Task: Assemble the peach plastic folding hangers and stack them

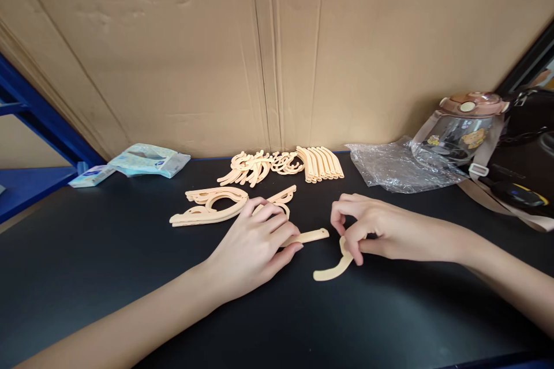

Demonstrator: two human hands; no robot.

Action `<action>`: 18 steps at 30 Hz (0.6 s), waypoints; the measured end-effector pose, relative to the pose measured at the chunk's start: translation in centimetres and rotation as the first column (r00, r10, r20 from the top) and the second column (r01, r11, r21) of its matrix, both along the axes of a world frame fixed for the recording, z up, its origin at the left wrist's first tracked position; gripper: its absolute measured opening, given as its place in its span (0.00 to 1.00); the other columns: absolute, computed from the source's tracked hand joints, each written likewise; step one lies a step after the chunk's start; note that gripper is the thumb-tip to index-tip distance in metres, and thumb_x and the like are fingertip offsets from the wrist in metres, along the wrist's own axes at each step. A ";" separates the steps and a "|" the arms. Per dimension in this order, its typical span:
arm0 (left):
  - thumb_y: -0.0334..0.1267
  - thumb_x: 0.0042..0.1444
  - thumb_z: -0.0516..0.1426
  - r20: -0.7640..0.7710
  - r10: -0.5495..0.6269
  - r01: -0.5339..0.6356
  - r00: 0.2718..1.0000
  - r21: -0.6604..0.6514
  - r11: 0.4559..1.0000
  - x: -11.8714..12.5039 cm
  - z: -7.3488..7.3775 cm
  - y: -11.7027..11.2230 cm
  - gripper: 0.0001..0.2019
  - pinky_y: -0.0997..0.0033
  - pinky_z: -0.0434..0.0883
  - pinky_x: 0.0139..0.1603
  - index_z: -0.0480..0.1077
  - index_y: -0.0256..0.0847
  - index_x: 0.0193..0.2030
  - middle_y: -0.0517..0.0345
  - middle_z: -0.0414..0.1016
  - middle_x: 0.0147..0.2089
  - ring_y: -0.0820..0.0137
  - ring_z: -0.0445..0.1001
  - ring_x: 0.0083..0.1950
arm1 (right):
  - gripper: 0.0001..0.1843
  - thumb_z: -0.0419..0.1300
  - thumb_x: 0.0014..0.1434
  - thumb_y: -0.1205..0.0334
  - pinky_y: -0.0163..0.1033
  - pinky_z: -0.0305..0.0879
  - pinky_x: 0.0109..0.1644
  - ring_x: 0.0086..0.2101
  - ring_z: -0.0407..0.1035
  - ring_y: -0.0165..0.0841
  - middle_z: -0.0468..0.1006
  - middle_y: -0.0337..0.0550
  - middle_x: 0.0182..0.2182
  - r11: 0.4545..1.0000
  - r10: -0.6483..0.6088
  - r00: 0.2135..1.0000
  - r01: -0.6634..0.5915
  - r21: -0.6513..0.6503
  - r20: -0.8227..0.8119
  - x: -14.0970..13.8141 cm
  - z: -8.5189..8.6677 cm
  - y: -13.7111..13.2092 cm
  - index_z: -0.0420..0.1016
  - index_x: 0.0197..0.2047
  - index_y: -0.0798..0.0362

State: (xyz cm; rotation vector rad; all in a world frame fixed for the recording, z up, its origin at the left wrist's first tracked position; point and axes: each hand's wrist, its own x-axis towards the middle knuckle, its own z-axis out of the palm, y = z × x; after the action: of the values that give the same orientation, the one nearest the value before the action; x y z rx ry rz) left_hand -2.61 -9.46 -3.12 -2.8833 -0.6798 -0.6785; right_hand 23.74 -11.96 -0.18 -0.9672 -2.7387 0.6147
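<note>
status: assembly partly complete, judging by the layout. the left hand (259,236), at the centre of the frame, is closed over a pale slat (314,236); its holed end projects right. the right hand (363,228), right of centre, pinches a curved piece (333,271) between thumb and fingers. the two parts are near each other, apart and not joined.

done: the flat stack (197,217) left of centre appears to consist of joined units (the exact count cannot be told). a further piece (285,192) behind the left hand is partly hidden; its state cannot be confirmed.

remaining: loose parts at the upper centre, namely a pile of curved arms (246,168), a cluster of small hooks (285,164) and a row of slats (320,164). much of the stock therefore appears unassembled.
</note>
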 end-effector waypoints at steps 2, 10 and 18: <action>0.38 0.67 0.51 0.011 -0.003 0.002 1.000 0.050 0.999 -0.1 0.0 0.0 0.11 0.60 0.57 0.50 0.72 0.39 0.37 0.59 0.74 0.33 0.66 0.70 0.42 | 0.15 0.57 0.59 0.76 0.36 0.56 0.43 0.38 0.64 0.29 0.70 0.36 0.35 1.000 -0.005 0.998 0.006 -0.011 0.067 0.9 0.4 0.1 0.74 0.24 0.51; 0.41 0.65 0.52 -0.072 0.017 -0.009 0.997 0.113 0.994 0.7 0.0 -1.4 0.12 0.60 0.60 0.45 0.70 0.35 0.48 0.53 0.75 0.42 0.61 0.69 0.44 | 0.06 0.55 0.62 0.63 0.37 0.54 0.32 0.28 0.68 0.35 0.72 0.35 0.23 0.901 -0.414 0.869 0.349 0.257 0.271 1.2 0.4 -0.5 0.72 0.42 0.49; 0.28 0.64 0.49 -0.121 -0.026 0.023 0.992 -0.020 1.000 1.6 -0.9 -2.2 0.10 0.66 0.65 0.37 0.69 0.36 0.48 0.54 0.72 0.38 0.65 0.70 0.38 | 0.17 0.53 0.66 0.58 0.37 0.50 0.28 0.26 0.67 0.33 0.71 0.38 0.25 0.881 -0.396 0.872 0.273 0.386 0.287 -0.2 -0.3 -1.7 0.67 0.26 0.52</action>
State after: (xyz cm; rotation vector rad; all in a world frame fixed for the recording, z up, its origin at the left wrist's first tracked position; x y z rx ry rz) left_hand -1.01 -11.64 -3.97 -2.9255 -0.6391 -0.4975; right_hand 23.53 -13.69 -0.44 -1.5452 -2.7196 -0.1027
